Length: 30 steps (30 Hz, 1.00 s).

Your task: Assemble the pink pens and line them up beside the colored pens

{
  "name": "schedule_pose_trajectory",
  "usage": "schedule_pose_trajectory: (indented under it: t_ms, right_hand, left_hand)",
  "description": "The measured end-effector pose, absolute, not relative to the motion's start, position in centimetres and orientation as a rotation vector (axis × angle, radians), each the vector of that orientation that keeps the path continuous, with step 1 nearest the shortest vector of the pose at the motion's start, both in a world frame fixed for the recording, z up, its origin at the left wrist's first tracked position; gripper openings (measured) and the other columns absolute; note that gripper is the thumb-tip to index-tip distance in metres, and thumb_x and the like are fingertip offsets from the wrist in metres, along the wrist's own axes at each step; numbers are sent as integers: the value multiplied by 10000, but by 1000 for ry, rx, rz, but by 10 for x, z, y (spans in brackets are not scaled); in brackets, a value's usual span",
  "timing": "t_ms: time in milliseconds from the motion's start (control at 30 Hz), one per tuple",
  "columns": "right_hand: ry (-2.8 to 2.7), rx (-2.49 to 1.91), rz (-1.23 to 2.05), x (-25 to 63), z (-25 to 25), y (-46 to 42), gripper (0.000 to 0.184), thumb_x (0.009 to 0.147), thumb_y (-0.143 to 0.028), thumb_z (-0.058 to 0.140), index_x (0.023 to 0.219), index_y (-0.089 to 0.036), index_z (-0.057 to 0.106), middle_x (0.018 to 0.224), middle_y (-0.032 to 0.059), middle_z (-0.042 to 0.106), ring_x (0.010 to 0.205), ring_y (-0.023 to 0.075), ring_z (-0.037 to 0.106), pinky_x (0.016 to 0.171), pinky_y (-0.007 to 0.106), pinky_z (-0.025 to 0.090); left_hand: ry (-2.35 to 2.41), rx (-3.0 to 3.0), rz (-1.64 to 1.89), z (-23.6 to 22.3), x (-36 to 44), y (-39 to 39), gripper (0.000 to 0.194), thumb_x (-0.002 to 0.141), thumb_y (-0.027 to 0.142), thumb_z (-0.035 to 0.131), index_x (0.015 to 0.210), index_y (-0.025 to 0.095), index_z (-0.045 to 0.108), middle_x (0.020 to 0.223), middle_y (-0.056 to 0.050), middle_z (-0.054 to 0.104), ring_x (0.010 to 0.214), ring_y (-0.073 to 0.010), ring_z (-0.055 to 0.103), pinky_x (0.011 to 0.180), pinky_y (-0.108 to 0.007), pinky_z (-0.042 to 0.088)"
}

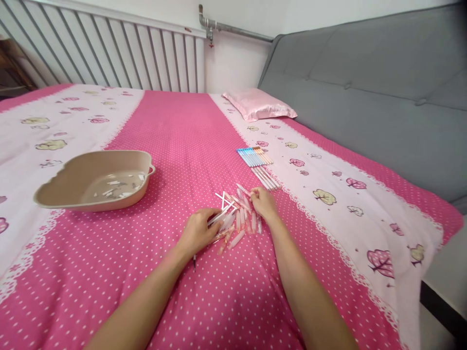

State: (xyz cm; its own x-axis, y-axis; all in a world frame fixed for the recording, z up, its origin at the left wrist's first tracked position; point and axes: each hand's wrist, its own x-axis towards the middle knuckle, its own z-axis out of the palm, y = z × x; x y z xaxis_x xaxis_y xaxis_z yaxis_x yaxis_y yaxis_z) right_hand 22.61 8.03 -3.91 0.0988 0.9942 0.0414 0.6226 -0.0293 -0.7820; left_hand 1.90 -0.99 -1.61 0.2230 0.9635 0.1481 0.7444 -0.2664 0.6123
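Observation:
A loose pile of pale pink pen parts (241, 218) lies on the bedspread between my two hands. My left hand (200, 227), on the pile's left side, has its fingers curled around several thin white sticks (224, 212). A dark thin tip (194, 262) shows just below that hand; what it belongs to is hidden. My right hand (264, 201) is at the upper right of the pile, its fingertips pinched on a slim pink pen piece (243, 189). Beyond it lies a neat row of pens (254, 156) with blue and orange-brown ends, and a shorter row of pale pens (265, 178).
To the left stands a beige plastic basin (69, 194) with small white and grey bits in its bottom. A pink pillow (259, 104) lies by the grey padded headboard (365, 82). Behind the polka-dot bedspread (175, 116) is a white radiator (109, 48).

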Motion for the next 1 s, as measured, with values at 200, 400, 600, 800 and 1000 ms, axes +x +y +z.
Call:
schedule_pose_trajectory:
  t_ms: [200, 400, 600, 800, 1000]
  right_hand:
    - [-1762, -1759, 582, 226, -32, 77, 209, 828, -173, 499, 950, -127, 661, 1008, 139, 679, 969, 234, 617, 883, 361, 426]
    - [-1925, -1585, 685, 222, -32, 76, 346, 846, -96, 436, 1121, -159, 637, 1201, 91, 636, 1127, 192, 571, 997, 337, 385]
    - [-1994, -1388, 916, 219, -31, 74, 399, 833, -70, 443, 1162, -211, 620, 1204, 26, 643, 1124, 140, 586, 986, 306, 417]
    - [-1918, -1420, 1003, 226, -27, 75, 401, 853, -76, 426, 1204, -181, 586, 1238, 70, 619, 1140, 142, 576, 979, 327, 429]
    - [-1922, -1548, 965, 231, -16, 73, 314, 793, -46, 485, 1035, -145, 660, 1082, 83, 691, 985, 158, 646, 877, 293, 479]
  left_hand:
    - [1575, 2084, 765, -19, 18, -9, 272, 805, 235, 499, 1019, 153, 646, 990, -84, 682, 870, -216, 624, 785, -330, 472]
    - [1587, 2061, 837, -21, 17, -7, 256, 807, 246, 511, 1013, 155, 634, 1005, -89, 667, 880, -210, 619, 798, -334, 482]
    - [1584, 2067, 849, -20, 19, -7, 246, 805, 242, 514, 1000, 162, 641, 1012, -89, 673, 903, -210, 619, 825, -335, 476]
    - [1567, 2076, 861, -22, 18, -7, 240, 820, 271, 501, 982, 163, 642, 995, -84, 677, 887, -206, 625, 809, -327, 479]
    - [1579, 2066, 846, -20, 19, -7, 250, 808, 254, 505, 991, 152, 641, 1007, -92, 677, 893, -214, 624, 813, -333, 476]
